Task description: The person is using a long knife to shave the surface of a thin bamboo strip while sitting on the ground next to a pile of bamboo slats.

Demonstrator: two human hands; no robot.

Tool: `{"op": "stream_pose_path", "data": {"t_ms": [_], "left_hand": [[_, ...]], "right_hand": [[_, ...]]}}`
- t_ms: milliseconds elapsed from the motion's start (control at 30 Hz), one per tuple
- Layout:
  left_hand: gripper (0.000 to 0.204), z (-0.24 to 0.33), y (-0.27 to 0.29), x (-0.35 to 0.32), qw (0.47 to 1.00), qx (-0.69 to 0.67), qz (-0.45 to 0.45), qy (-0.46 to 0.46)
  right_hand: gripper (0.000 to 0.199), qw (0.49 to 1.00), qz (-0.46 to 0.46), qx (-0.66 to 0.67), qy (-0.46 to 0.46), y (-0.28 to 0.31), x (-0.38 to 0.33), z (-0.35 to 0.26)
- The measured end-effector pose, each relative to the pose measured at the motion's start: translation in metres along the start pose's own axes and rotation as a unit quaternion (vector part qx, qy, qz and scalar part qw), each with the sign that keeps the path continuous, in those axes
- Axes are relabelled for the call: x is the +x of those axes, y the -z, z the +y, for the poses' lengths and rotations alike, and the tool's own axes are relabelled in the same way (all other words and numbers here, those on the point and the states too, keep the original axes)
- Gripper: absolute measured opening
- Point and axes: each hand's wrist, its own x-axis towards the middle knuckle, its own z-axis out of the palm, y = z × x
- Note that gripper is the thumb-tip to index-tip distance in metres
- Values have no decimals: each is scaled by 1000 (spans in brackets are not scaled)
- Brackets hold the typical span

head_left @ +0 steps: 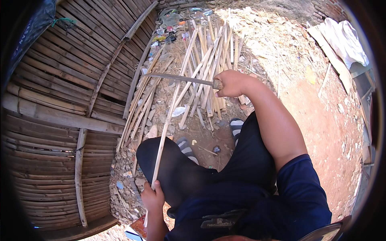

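My right hand point(234, 83) is wrapped round the handle of a long-bladed machete point(177, 77), stretched out ahead of me. Its dark blade points left and crosses over a long pale bamboo strip point(165, 128); whether the two touch I cannot tell. Down by my left thigh, my left hand point(152, 197) grips the lower part of that strip, thumb along it. The strip slants away from me across my knee, its far end above the heap. Beyond the blade lies a loose pile of split bamboo strips point(209, 68) on the ground.
A bamboo slat wall point(64, 76) rises close on my left, with more strips point(140, 106) along its foot. Rubble and litter point(167, 32) lie at the far end. To the right is bare earth point(321, 124), with a white sack point(341, 42) on a board.
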Motion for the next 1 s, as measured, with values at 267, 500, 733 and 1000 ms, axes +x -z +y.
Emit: {"op": "stream_pose_path", "data": {"t_ms": [267,500,733,1000], "left_hand": [[65,-14,-5,-2,1000,7,-6,-2],[66,-7,-1,1,1000,6,1,-5],[68,-8,-3,-3,1000,-3,-10,-12],[72,-17,-9,-1,999,-18,18,-29]], "right_hand": [[51,981,-146,-90,89,-9,-17,-62],[48,995,2,40,-88,14,10,8],[46,981,-134,-99,96,-29,-13,-64],[47,995,-59,47,-63,8,17,2]]}}
